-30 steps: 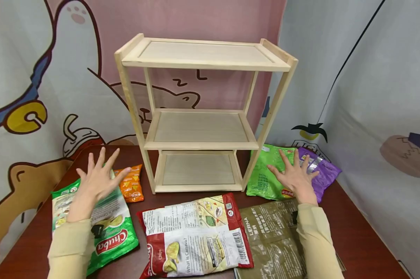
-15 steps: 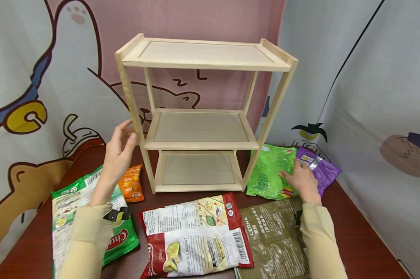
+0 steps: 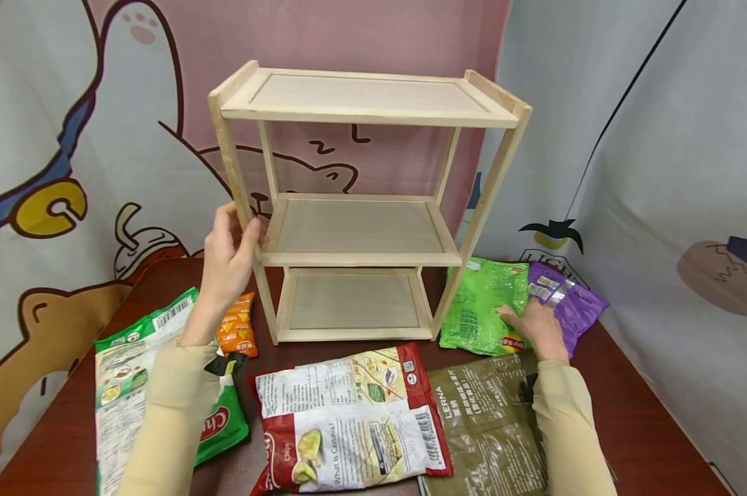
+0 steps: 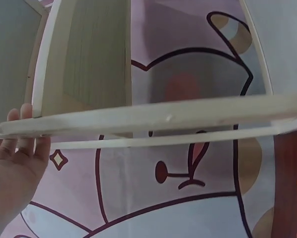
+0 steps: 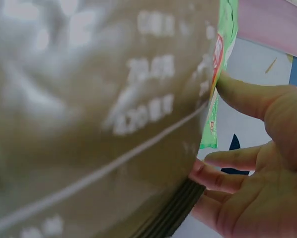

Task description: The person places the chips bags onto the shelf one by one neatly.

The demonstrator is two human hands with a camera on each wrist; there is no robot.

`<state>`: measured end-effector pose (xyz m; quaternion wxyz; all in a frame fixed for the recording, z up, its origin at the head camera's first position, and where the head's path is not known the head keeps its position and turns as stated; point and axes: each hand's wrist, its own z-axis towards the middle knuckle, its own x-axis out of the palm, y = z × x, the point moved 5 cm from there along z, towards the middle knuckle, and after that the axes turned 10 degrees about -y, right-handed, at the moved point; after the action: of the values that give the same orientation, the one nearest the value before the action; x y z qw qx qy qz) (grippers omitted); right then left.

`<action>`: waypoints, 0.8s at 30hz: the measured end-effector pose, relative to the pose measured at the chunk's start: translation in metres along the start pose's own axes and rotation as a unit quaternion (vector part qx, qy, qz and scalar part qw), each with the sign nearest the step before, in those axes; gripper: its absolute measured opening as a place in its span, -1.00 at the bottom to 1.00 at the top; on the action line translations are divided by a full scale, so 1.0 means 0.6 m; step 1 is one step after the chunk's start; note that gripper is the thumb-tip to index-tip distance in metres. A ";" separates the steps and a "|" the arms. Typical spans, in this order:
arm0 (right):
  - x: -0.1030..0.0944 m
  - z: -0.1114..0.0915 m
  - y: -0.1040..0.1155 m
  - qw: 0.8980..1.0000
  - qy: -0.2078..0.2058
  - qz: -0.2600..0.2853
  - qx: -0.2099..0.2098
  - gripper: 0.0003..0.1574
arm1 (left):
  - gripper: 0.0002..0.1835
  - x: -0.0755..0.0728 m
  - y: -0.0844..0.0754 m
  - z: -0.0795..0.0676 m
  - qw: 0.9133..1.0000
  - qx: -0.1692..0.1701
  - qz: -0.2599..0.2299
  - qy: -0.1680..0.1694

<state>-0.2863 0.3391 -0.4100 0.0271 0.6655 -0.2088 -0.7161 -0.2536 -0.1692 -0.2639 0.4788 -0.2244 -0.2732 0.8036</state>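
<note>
A pale wooden three-tier shelf rack (image 3: pixel 357 260) stands at the middle back of the table. My left hand (image 3: pixel 227 265) grips its left front post, at about the height of the middle tier. In the left wrist view the fingers of that hand (image 4: pixel 20 158) curl round the post (image 4: pixel 168 114). On the right, my right hand (image 3: pixel 539 329) is over the gap between a bright green snack bag (image 3: pixel 475 310) and a purple bag (image 3: pixel 576 307). Its thumb is at the green bag's edge. The right wrist view shows this hand (image 5: pixel 267 158) with thumb and fingers spread apart.
A red-and-white chips bag (image 3: pixel 348 420) lies front centre, beside an olive-brown bag (image 3: pixel 478 420). Under the left forearm is a green-and-white Chuba bag (image 3: pixel 122 393), with a small orange packet (image 3: pixel 237 327) behind it. Printed cloth walls (image 3: pixel 361 34) enclose the dark red table (image 3: pixel 646 420).
My left hand has moved up and right from over the Chuba bag to the rack's post and now grips it. My right hand has lowered toward the green and purple bags.
</note>
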 end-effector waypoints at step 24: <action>-0.040 -0.003 0.010 0.978 -0.075 0.186 0.058 -0.26 | -0.72 -0.022 -0.013 0.018 0.988 0.057 0.142 0.004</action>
<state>-0.2836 0.3407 -0.3852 0.1054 0.5600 -0.3714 -0.7330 -0.2495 -0.1803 -0.2492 0.3732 -0.2365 -0.1899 0.8768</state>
